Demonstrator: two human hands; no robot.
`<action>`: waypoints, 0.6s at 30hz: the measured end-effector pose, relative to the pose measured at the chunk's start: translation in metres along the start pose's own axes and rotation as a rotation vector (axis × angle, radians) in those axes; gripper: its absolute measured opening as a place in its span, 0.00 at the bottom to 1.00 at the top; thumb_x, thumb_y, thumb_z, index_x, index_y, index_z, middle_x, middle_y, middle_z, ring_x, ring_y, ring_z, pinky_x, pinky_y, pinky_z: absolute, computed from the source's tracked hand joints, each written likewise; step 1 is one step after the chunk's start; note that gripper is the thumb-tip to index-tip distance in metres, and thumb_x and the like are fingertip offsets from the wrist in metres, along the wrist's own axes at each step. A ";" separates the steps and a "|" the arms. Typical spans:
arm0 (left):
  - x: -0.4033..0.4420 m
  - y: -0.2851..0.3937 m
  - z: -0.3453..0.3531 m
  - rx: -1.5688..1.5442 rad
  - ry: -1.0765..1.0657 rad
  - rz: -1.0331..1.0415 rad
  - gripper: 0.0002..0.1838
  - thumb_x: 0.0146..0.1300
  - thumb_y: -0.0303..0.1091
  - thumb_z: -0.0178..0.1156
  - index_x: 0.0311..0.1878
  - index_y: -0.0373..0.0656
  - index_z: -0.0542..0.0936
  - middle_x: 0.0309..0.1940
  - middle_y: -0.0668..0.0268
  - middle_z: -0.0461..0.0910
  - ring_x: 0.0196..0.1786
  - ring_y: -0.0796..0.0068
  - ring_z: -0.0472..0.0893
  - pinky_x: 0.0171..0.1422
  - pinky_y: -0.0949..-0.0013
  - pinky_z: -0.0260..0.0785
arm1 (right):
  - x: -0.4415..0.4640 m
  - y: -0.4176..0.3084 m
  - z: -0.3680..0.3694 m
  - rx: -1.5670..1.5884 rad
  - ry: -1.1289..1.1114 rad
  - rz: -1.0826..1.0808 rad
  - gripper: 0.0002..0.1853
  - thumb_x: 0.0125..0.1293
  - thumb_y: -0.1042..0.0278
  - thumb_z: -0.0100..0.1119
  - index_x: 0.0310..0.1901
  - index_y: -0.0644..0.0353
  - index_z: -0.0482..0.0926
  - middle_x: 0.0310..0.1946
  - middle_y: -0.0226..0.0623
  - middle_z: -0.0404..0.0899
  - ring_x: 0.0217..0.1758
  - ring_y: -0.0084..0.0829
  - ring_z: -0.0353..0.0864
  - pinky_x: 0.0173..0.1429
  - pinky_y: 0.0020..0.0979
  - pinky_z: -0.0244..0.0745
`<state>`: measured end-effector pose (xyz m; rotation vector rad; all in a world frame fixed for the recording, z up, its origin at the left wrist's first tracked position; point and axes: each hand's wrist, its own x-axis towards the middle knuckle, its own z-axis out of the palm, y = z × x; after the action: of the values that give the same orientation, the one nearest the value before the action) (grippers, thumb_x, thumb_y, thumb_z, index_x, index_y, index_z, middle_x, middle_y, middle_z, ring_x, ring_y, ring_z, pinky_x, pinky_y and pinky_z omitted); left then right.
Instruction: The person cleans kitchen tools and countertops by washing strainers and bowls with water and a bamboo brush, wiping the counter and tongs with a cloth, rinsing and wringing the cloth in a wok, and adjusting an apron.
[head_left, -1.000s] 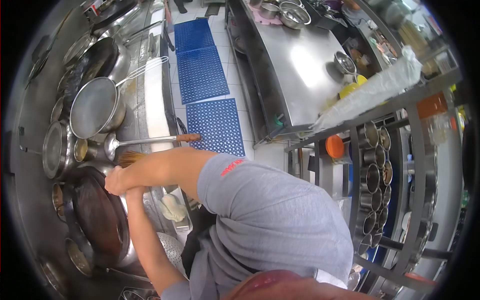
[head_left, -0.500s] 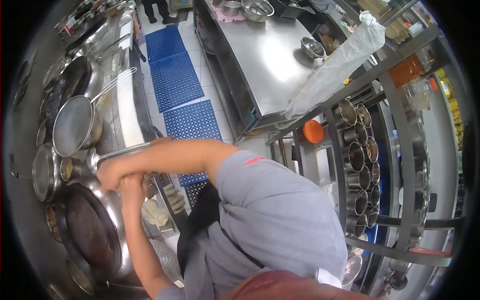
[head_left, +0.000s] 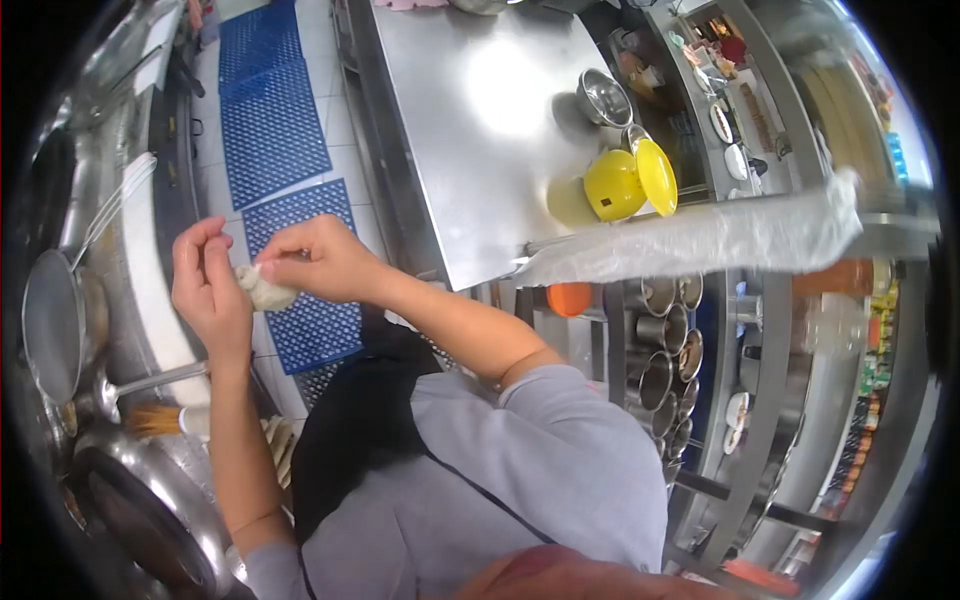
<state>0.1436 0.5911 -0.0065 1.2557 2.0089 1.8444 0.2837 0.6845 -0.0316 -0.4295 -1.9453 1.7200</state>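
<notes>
My apron [head_left: 345,430] is black; my shirt [head_left: 540,450] is gray. Floor mats [head_left: 275,140]: blue, perforated in a regular dot pattern. Lidded container [head_left: 615,185]: yellow. Round lid [head_left: 569,299]: orange.

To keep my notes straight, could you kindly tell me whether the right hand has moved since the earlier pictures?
Yes: the right hand has moved away from the dark wok, toward the aisle's blue perforated mats.

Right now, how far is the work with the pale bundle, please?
Done: the pale bundle is lifted off any surface. In hand: it is crumpled between the left hand and the right hand. Left: likely setting it down; how much handling remains, the picture does not show.
</notes>
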 end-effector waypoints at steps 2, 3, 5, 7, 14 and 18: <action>0.012 0.003 0.027 -0.015 -0.115 -0.068 0.11 0.70 0.28 0.59 0.51 0.34 0.82 0.39 0.63 0.80 0.39 0.75 0.77 0.46 0.72 0.71 | 0.005 -0.002 -0.027 -0.258 0.176 -0.157 0.11 0.62 0.71 0.66 0.44 0.66 0.86 0.38 0.43 0.87 0.40 0.30 0.87 0.46 0.31 0.79; 0.019 0.005 0.037 0.046 -0.235 -0.055 0.12 0.68 0.30 0.61 0.51 0.35 0.82 0.39 0.62 0.80 0.38 0.73 0.78 0.46 0.71 0.71 | 0.007 0.001 -0.039 -0.271 0.240 -0.172 0.10 0.63 0.71 0.65 0.44 0.66 0.85 0.38 0.43 0.87 0.39 0.31 0.87 0.46 0.31 0.79; 0.031 0.009 0.050 0.162 -0.477 -0.008 0.14 0.65 0.33 0.66 0.51 0.37 0.83 0.38 0.61 0.79 0.37 0.69 0.78 0.46 0.68 0.71 | 0.010 0.002 -0.060 -0.302 0.376 -0.214 0.09 0.64 0.71 0.64 0.42 0.66 0.85 0.37 0.43 0.87 0.38 0.32 0.87 0.46 0.30 0.79; 0.039 -0.001 0.065 0.055 -0.626 -0.024 0.17 0.58 0.36 0.70 0.48 0.37 0.83 0.39 0.59 0.78 0.39 0.63 0.78 0.48 0.65 0.70 | 0.011 -0.005 -0.077 -0.196 0.390 -0.126 0.07 0.66 0.71 0.63 0.41 0.65 0.84 0.34 0.42 0.85 0.35 0.34 0.85 0.42 0.30 0.78; 0.070 -0.018 0.089 -0.072 -0.665 0.060 0.16 0.55 0.33 0.70 0.44 0.35 0.83 0.45 0.56 0.81 0.50 0.60 0.78 0.57 0.62 0.70 | 0.018 -0.008 -0.106 -0.380 0.446 -0.120 0.06 0.66 0.72 0.65 0.39 0.65 0.84 0.31 0.39 0.84 0.33 0.26 0.83 0.36 0.28 0.75; 0.090 -0.033 0.107 -0.235 -0.777 0.044 0.13 0.56 0.30 0.69 0.45 0.37 0.83 0.44 0.56 0.83 0.53 0.56 0.81 0.59 0.59 0.69 | 0.012 -0.028 -0.116 -0.290 0.544 0.082 0.08 0.66 0.70 0.67 0.39 0.67 0.84 0.32 0.42 0.86 0.32 0.30 0.85 0.37 0.29 0.77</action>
<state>0.1352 0.7336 -0.0236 1.6088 1.3155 1.2510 0.3414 0.7823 0.0059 -0.9802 -1.7782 1.1928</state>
